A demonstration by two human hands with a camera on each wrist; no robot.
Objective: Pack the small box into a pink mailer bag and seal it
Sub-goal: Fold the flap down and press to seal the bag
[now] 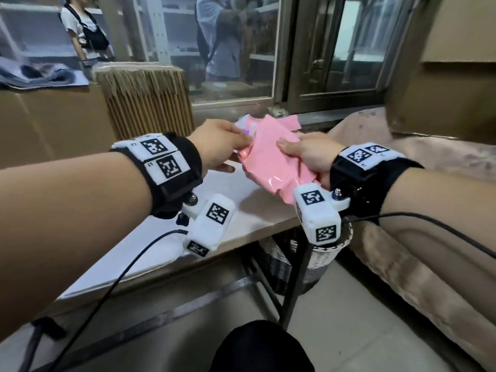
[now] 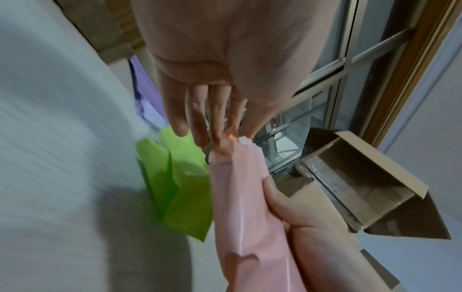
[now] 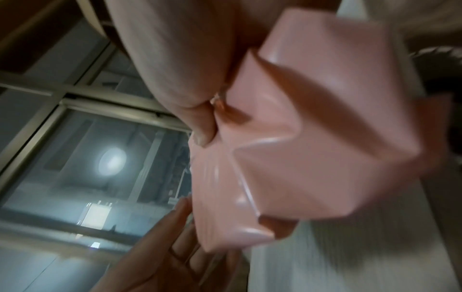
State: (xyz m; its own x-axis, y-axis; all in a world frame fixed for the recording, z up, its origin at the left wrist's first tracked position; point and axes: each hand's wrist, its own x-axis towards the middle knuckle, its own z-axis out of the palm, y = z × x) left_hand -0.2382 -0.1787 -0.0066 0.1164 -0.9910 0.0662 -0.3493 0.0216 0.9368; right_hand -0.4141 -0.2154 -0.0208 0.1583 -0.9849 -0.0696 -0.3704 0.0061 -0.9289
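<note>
while both hands lift it just above the white worktop (image 1: 188, 237), the pink mailer bag (image 1: 271, 162) looks glossy, crinkled, w/ boxy corners bulging thru the film. right hand (image 1: 308, 154) grips its near side, thumb on top. left hand (image 1: 217, 147) pinches the far edge, fingers nearly straight. green plastic bag (image 2: 175, 181) lies flat beside the mailer.

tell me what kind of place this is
Probably a packing or stockroom workspace: flattened cardboard stacked upright by the table, an open carton near the window, and coloured mailer bags, green and pink.
</note>
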